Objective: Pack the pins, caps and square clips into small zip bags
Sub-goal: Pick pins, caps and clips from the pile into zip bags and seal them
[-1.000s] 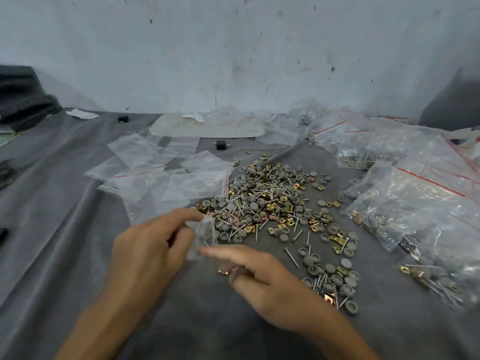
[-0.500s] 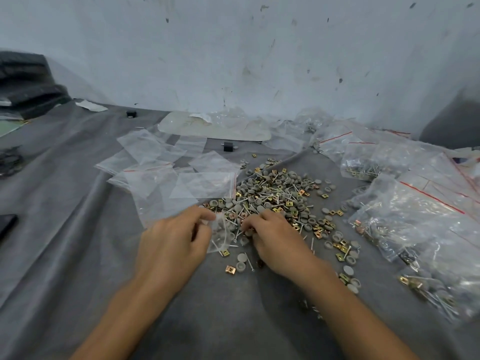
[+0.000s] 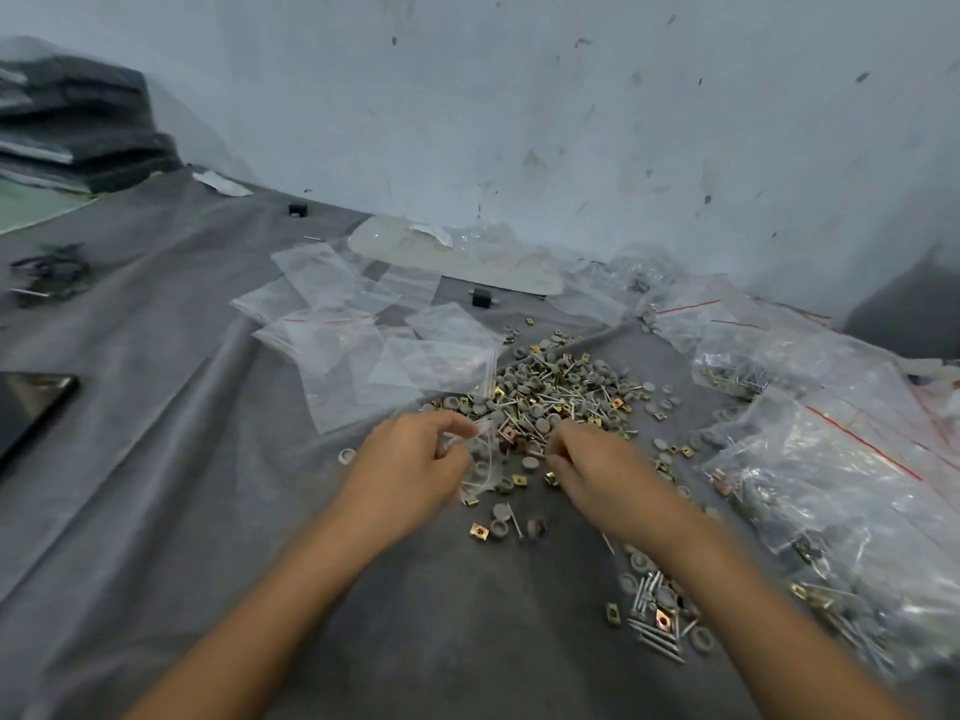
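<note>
A heap of metal pins, grey round caps and brass square clips [image 3: 558, 389] lies on the grey cloth. My left hand [image 3: 410, 465] pinches a small clear zip bag [image 3: 480, 467] at the heap's near edge; the bag holds a few parts. My right hand [image 3: 597, 459] rests on the heap's near side, fingers curled onto loose parts; what they grip is hidden. A few stray caps, a clip and a pin [image 3: 506, 527] lie just in front of the hands. More loose parts [image 3: 657, 613] sit under my right forearm.
Empty zip bags [image 3: 363, 335] are spread at the left of the heap. Filled bags [image 3: 831, 459] pile up along the right. A dark phone [image 3: 28, 402] lies at the left edge. The wall stands close behind, with folded dark cloth [image 3: 78, 127] at far left.
My right hand moved from in front of the bag up onto the heap's near edge. My left hand, still holding the bag, shifted forward toward the heap. The view tilted.
</note>
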